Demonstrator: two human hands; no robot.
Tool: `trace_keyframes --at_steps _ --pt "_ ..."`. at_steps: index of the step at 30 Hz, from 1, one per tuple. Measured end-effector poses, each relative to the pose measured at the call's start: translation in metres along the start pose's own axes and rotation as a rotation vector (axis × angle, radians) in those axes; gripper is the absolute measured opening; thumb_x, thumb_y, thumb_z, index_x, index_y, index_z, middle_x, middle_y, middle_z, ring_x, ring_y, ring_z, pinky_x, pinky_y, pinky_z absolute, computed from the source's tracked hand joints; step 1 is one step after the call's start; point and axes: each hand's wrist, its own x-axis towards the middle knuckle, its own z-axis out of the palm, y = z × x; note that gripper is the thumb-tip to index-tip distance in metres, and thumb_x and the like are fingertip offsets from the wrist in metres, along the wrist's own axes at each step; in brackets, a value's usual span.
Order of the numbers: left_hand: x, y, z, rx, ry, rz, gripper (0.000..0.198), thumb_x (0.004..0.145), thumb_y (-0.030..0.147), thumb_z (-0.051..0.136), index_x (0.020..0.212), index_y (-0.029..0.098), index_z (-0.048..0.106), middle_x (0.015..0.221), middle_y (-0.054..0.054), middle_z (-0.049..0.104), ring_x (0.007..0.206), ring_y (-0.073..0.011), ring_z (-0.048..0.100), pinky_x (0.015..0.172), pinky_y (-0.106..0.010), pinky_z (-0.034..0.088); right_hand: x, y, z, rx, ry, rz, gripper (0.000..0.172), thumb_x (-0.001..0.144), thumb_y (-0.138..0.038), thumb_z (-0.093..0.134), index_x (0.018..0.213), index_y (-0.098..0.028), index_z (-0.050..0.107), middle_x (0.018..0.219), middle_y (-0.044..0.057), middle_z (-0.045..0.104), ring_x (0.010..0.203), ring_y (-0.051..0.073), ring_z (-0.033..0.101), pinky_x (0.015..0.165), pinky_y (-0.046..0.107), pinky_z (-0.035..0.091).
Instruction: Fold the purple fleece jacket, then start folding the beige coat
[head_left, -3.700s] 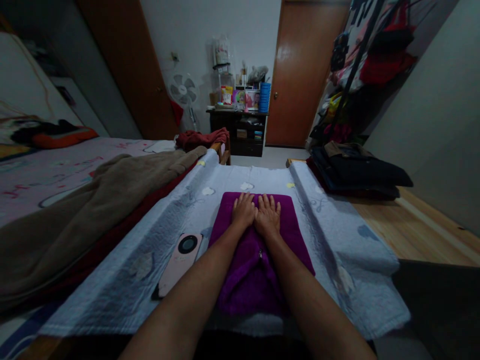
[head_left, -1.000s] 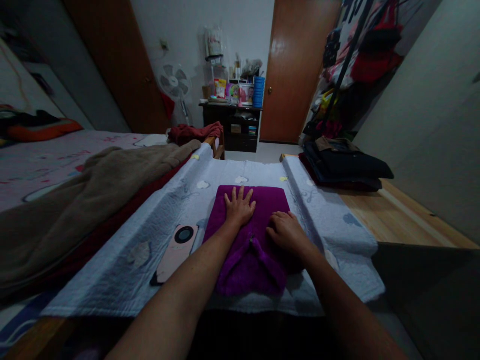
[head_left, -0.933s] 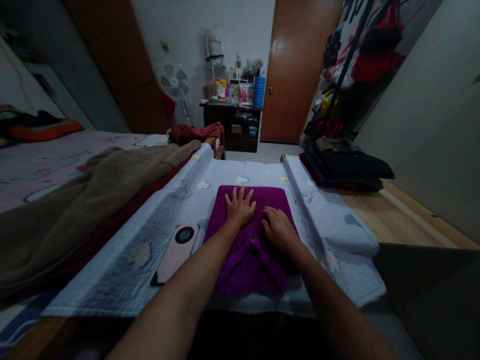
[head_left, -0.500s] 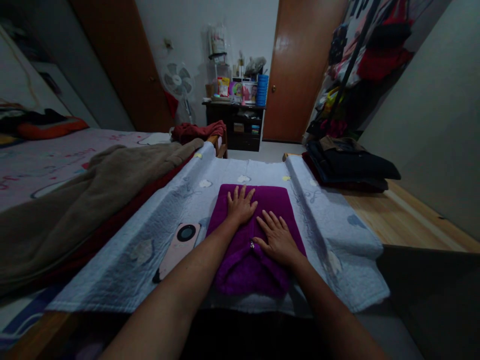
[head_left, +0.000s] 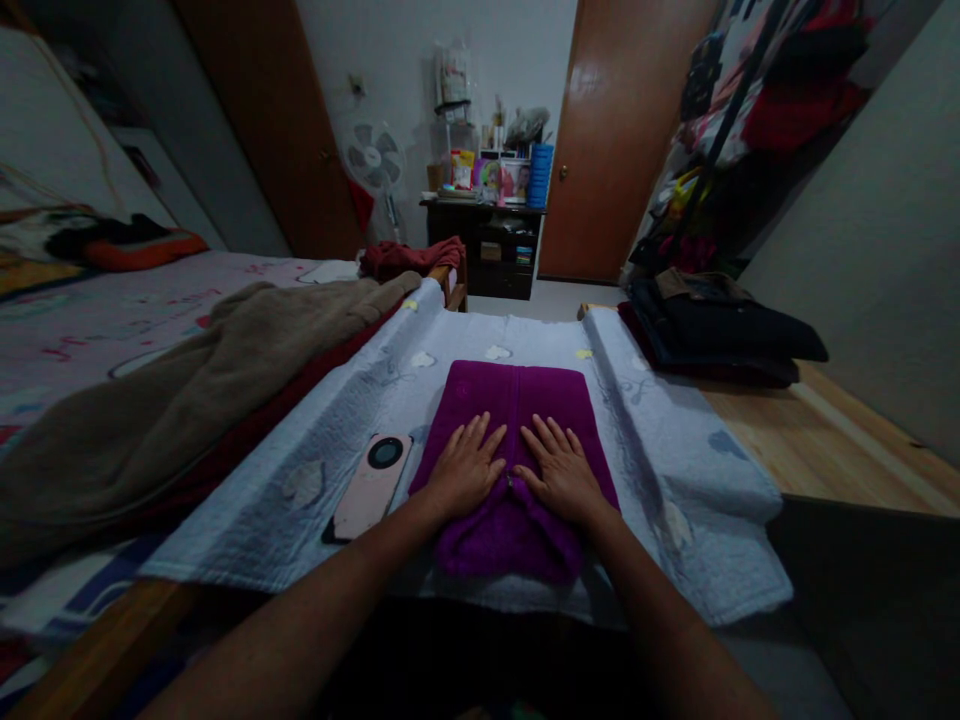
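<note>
A folded purple fleece garment (head_left: 517,395) with a zipper down its middle lies on a pale blue quilted cover (head_left: 330,400). My left hand (head_left: 463,468) rests flat on the garment's near left part, fingers spread. Beside it, my right hand (head_left: 560,470) lies flat on the near right part, fingers stretched out. Both hands hold nothing and sit either side of the zipper.
A pink phone (head_left: 373,485) lies on the cover left of the garment. A brown blanket (head_left: 187,380) covers the bed at left. Folded dark clothes (head_left: 720,335) are stacked on a wooden surface (head_left: 817,440) at right. A dark cabinet (head_left: 495,250), a fan (head_left: 375,160) and a door (head_left: 607,140) stand behind.
My left hand has slid from the garment's far part back to the near part. My right hand, which had moved to the right edge, has returned flat beside the zipper.
</note>
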Motion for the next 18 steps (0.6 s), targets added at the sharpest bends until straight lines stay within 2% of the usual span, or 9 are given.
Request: trace_keyframes --at_steps 4,6,11,18 --pt "-0.003 -0.005 -0.001 0.035 0.002 -0.094 0.060 0.094 0.053 0.041 0.150 0.036 0.030 0.162 -0.009 0.017 0.147 -0.0387 0.013 0.114 -0.060 0.016 -0.002 0.000 -0.002 0.019 0.022 -0.013 0.071 0.093 -0.065 0.034 0.151 -0.024 0.031 0.160 0.006 0.019 0.148 0.026 0.013 0.118 0.048 0.011" --pt "-0.003 -0.007 -0.002 0.025 -0.019 -0.117 0.061 0.092 0.058 0.041 0.150 0.040 0.029 0.162 -0.008 0.014 0.146 -0.0424 0.011 0.112 -0.064 0.016 -0.004 0.002 -0.003 0.029 0.018 -0.026 0.072 0.092 -0.066 0.036 0.151 -0.024 0.031 0.161 0.005 0.019 0.148 0.026 0.013 0.118 0.048 0.011" --pt "-0.003 -0.010 -0.003 -0.004 -0.068 -0.114 0.064 0.092 0.061 0.041 0.150 0.041 0.025 0.163 -0.008 0.009 0.146 -0.0436 0.007 0.111 -0.064 0.016 -0.013 0.013 -0.006 0.043 -0.034 -0.062 0.079 0.088 -0.068 0.043 0.152 -0.024 0.028 0.161 0.005 0.015 0.148 0.027 0.009 0.118 0.050 0.012" --pt "-0.002 -0.017 -0.005 -0.028 -0.113 -0.077 0.068 0.090 0.065 0.039 0.151 0.041 0.022 0.164 -0.008 0.003 0.146 -0.0440 0.004 0.111 -0.065 0.014 -0.031 0.033 -0.007 0.078 -0.102 -0.101 0.108 0.068 -0.082 0.056 0.154 -0.025 0.022 0.162 0.009 0.011 0.148 0.032 0.006 0.117 0.053 0.013"
